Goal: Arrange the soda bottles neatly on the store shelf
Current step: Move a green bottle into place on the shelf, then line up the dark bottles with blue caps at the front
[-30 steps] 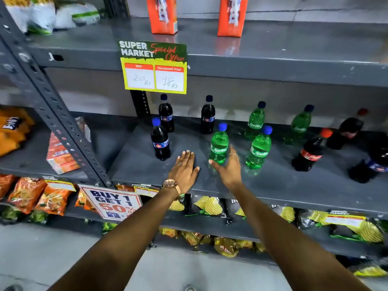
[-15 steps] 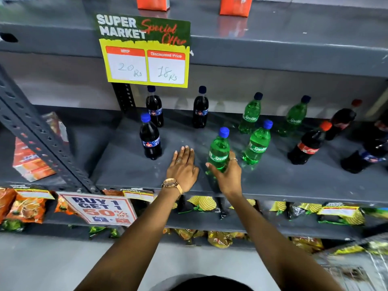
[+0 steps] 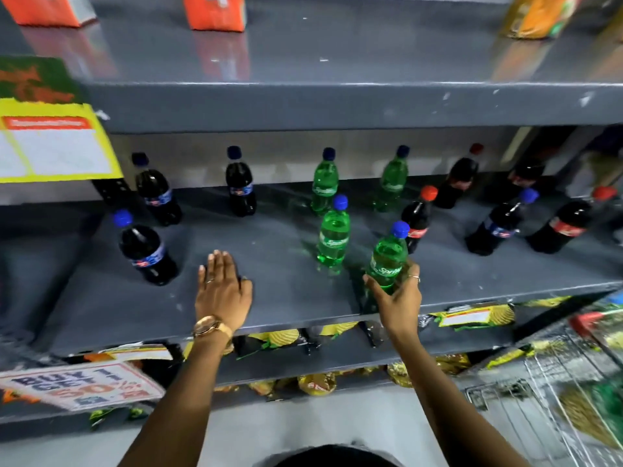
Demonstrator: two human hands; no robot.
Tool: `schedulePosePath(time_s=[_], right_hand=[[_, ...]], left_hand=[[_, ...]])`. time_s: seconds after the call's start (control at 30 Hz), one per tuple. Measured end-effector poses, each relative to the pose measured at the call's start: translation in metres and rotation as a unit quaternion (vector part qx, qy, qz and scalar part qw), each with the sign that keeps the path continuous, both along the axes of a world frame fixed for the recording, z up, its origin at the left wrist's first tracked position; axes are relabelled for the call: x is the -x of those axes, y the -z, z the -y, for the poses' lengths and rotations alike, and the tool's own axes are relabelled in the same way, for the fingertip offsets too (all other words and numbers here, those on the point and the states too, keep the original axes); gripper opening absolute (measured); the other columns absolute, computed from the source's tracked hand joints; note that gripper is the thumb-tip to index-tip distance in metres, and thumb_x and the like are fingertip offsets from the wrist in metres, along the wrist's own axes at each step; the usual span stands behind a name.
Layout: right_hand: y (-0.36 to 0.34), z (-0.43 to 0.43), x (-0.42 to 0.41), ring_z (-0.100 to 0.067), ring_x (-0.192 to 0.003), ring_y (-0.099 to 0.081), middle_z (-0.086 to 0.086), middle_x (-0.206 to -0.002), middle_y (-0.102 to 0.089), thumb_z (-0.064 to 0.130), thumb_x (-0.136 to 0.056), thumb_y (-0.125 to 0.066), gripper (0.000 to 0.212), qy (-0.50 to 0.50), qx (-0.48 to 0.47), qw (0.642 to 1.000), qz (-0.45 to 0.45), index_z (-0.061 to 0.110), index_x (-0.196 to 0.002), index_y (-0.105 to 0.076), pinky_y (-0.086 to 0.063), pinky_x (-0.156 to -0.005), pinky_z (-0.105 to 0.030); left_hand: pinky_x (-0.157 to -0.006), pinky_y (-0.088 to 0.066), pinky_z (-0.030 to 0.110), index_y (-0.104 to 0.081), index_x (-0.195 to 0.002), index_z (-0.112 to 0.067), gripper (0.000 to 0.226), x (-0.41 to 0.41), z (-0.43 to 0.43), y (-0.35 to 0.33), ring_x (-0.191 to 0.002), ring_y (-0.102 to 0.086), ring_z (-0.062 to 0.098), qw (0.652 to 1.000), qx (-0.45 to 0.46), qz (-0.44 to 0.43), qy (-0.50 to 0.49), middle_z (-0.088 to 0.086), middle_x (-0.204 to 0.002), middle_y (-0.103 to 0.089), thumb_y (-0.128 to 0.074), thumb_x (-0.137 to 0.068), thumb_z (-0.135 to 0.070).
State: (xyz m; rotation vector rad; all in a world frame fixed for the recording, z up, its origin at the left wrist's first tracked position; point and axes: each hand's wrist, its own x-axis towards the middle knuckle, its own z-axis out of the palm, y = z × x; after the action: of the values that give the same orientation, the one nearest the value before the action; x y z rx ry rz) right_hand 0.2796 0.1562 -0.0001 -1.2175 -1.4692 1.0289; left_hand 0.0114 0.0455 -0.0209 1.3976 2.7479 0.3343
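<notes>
Soda bottles stand scattered on the grey middle shelf [image 3: 290,308]. My right hand [image 3: 397,299] grips the lower body of a green Sprite bottle [image 3: 387,256] near the front edge. Just behind it to the left stands another green Sprite bottle [image 3: 333,234]; two more green bottles [image 3: 324,180] stand at the back. Dark blue-capped cola bottles [image 3: 145,249] stand at the left, and red-capped cola bottles [image 3: 418,219] at the right. My left hand [image 3: 222,291], with a gold watch on its wrist, rests flat and open on the shelf, holding nothing.
The upper shelf [image 3: 337,106] overhangs the bottles and carries orange cartons [image 3: 215,11]. A yellow price sign [image 3: 50,143] hangs at the left. Snack packets [image 3: 317,382] fill the lower shelves, and a wire shopping cart [image 3: 553,382] is at the lower right.
My right hand has carried the green Sprite bottle to the right, past the other front green bottle. My view has swung right and closer. My left hand stays flat on the shelf.
</notes>
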Motion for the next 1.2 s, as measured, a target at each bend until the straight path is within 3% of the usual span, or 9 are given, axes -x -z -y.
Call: schedulePosePath(time_s=[0.2, 0.43, 0.53, 0.63, 0.73, 0.83, 0.93, 1.07, 1.2], right_hand=[[-0.007, -0.043, 0.004, -0.008, -0.092, -0.065, 0.003, -0.107, -0.067, 0.015, -0.073, -0.08, 0.064, -0.059, -0.01, 0.998, 0.018, 0.013, -0.123, -0.041, -0.049, -0.078, -0.009], [0.004, -0.059, 0.0, -0.012, -0.098, -0.065, -0.001, -0.107, -0.068, 0.026, -0.068, -0.083, 0.059, -0.082, -0.015, 0.996, 0.008, 0.019, -0.116, -0.049, -0.054, -0.084, -0.028], [0.001, -0.052, -0.023, -0.007, -0.082, -0.062, 0.007, -0.092, -0.063, 0.03, -0.073, -0.079, 0.042, -0.028, -0.023, 0.999, -0.021, 0.017, -0.104, -0.053, -0.05, -0.073, -0.019], [-0.003, -0.061, -0.059, -0.009, -0.068, -0.051, -0.001, -0.077, -0.056, 0.045, -0.083, -0.065, 0.03, 0.071, -0.079, 0.993, -0.042, 0.017, -0.088, -0.053, -0.046, -0.066, -0.033], [-0.008, -0.092, -0.095, -0.023, -0.079, -0.046, -0.009, -0.088, -0.047, 0.044, -0.085, -0.064, 0.029, 0.191, -0.142, 0.971, -0.029, 0.022, -0.096, -0.047, -0.042, -0.073, -0.043], [-0.011, -0.131, -0.125, -0.037, -0.116, -0.041, -0.019, -0.129, -0.042, 0.044, -0.075, -0.075, 0.08, 0.244, -0.084, 0.965, 0.047, 0.005, -0.133, -0.036, -0.028, -0.098, -0.032], [-0.008, -0.17, -0.14, -0.04, -0.137, -0.026, -0.022, -0.148, -0.025, 0.04, -0.063, -0.084, 0.112, 0.202, -0.004, 0.976, 0.086, 0.004, -0.145, -0.017, -0.022, -0.114, -0.048], [-0.011, -0.194, -0.141, -0.032, -0.118, -0.054, -0.017, -0.128, -0.056, 0.021, -0.067, -0.083, 0.078, 0.145, 0.037, 0.986, 0.074, 0.005, -0.13, -0.041, -0.043, -0.102, -0.036], [-0.013, -0.183, -0.14, -0.025, -0.101, -0.061, -0.016, -0.115, -0.064, 0.016, -0.071, -0.08, 0.058, 0.149, 0.033, 0.987, 0.052, 0.004, -0.118, -0.047, -0.044, -0.085, -0.023]], left_hand=[[-0.119, -0.001, 0.044, -0.013, -0.143, 0.002, 0.066, -0.001, -0.003, 0.0, -0.145, -0.009, 0.029, 1.0, 0.015, -0.004, -0.019, 0.019, -0.155, -0.013, -0.026, -0.089, -0.035], [-0.119, 0.002, 0.042, -0.01, -0.144, 0.001, 0.062, -0.015, -0.008, -0.007, -0.145, -0.004, 0.03, 0.999, -0.003, 0.007, -0.035, 0.019, -0.156, -0.009, -0.038, -0.093, -0.021], [-0.118, 0.005, 0.038, -0.01, -0.144, -0.002, 0.059, -0.016, -0.01, -0.008, -0.145, -0.001, 0.027, 1.0, -0.005, 0.016, 0.015, 0.016, -0.156, -0.007, -0.036, -0.095, -0.021], [-0.118, 0.006, 0.039, -0.009, -0.144, -0.003, 0.057, -0.017, -0.014, -0.008, -0.145, 0.0, 0.026, 0.999, 0.027, 0.014, 0.025, 0.016, -0.157, -0.006, -0.033, -0.096, -0.021], [-0.117, 0.006, 0.039, -0.009, -0.145, -0.004, 0.057, -0.021, -0.019, -0.008, -0.145, 0.0, 0.027, 0.999, 0.036, 0.012, -0.009, 0.015, -0.157, -0.005, -0.033, -0.095, -0.02], [-0.118, 0.004, 0.041, -0.01, -0.145, -0.005, 0.057, -0.028, -0.024, -0.006, -0.145, -0.002, 0.027, 0.999, 0.03, 0.001, -0.03, 0.015, -0.157, -0.007, -0.032, -0.095, -0.021], [-0.118, 0.003, 0.041, -0.011, -0.145, -0.005, 0.057, -0.028, -0.025, -0.005, -0.145, -0.003, 0.027, 0.999, 0.023, 0.002, -0.036, 0.014, -0.157, -0.007, -0.03, -0.096, -0.028], [-0.118, 0.003, 0.04, -0.014, -0.145, -0.006, 0.058, -0.028, -0.024, -0.003, -0.145, -0.003, 0.027, 0.999, 0.008, 0.006, -0.036, 0.014, -0.157, -0.009, -0.031, -0.097, -0.033], [-0.118, 0.003, 0.04, -0.014, -0.145, -0.007, 0.057, -0.029, -0.024, -0.003, -0.145, -0.003, 0.026, 0.999, 0.006, 0.01, -0.035, 0.013, -0.157, -0.009, -0.03, -0.097, -0.033]])
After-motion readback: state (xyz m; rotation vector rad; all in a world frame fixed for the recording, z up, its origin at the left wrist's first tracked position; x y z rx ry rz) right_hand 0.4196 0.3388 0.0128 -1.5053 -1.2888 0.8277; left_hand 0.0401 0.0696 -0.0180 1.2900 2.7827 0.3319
